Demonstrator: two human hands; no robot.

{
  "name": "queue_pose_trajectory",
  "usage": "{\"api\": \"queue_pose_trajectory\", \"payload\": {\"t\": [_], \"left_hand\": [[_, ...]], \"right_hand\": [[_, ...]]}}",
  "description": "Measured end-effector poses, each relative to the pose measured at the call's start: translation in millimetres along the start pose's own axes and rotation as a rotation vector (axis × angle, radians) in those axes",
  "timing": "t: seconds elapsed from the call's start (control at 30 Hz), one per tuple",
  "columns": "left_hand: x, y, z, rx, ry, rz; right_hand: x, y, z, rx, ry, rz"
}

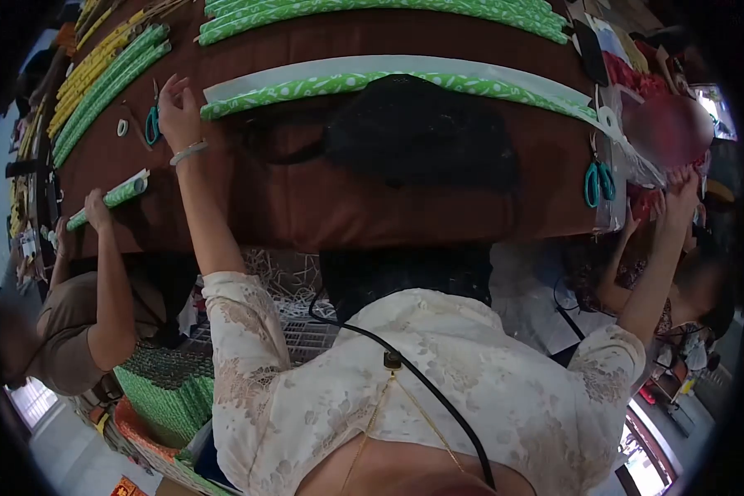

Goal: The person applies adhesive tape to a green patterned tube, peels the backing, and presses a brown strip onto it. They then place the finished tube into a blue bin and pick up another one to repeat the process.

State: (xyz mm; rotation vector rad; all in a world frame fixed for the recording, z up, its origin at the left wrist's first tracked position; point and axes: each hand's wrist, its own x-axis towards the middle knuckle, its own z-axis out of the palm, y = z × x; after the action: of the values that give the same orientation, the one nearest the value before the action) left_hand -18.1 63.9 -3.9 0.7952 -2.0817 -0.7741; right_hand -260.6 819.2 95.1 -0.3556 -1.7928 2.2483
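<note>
L hand [180, 112] half-curled, prob. empty, nr scissors [152, 126]; can't tell R hand [682, 192] grip; green paper [306, 91] might unroll if L hand knocks it.

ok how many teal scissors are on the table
2: one teal pair beside the left hand, another teal pair near the right end of the brown cloth. More may be hidden.

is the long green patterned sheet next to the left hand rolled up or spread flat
Mostly rolled: the green patterned sheet forms a long tube shape, with a white strip showing along its far side.
</note>
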Motion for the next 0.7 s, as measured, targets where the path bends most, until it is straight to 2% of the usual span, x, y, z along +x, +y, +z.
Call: {"api": "queue_pose_trajectory", "payload": {"t": [0.03, 0.07, 0.13, 0.17, 0.2, 0.27, 0.3, 0.33, 0.43, 0.53, 0.7], "left_hand": [[-4.6, 17.1, 6.2, -0.061, -0.150, 0.126], [-10.6, 36.3, 10.1, -0.123, -0.298, 0.253], [-19.8, 60.0, 26.7, 0.080, -0.513, 0.499], [-21.2, 62.1, 36.9, 0.150, -0.622, 0.621], [-24.5, 64.3, 44.9, 0.163, -0.699, 0.631], [-26.7, 62.5, 55.2, 0.166, -0.758, 0.615], [-27.8, 63.1, 58.6, 0.154, -0.824, 0.598], [-31.7, 71.8, 57.6, 0.158, -0.855, 0.501], [-28.6, 60.4, 63.5, 0.267, -0.892, 0.628], [-28.1, 56.0, 65.6, 0.281, -0.905, 0.614], [-31.6, 63.2, 62.7, 0.289, -0.878, 0.557]], "right_hand": [[-15.6, 14.2, 63.7, -0.296, 0.003, -0.072], [-42.7, 7.1, 86.5, -0.588, 0.002, -0.145], [-25.6, 49.9, 104.3, -1.115, -0.423, -0.551], [-52.0, 61.5, 131.9, -1.154, -0.494, -0.488], [-81.1, 72.7, 162.5, -1.188, -0.566, -0.429], [-88.9, 104.6, 186.7, -1.154, -0.775, -0.682], [-97.5, 117.9, 198.9, -1.094, -0.786, -0.723], [-105.9, 127.4, 208.9, -1.033, -0.792, -0.766], [-112.5, 148.1, 227.9, -1.097, -0.818, -0.767], [-112.9, 157.5, 236.0, -1.197, -0.899, -0.683], [-115.4, 170.5, 232.0, -1.046, -0.951, -0.798]]}}
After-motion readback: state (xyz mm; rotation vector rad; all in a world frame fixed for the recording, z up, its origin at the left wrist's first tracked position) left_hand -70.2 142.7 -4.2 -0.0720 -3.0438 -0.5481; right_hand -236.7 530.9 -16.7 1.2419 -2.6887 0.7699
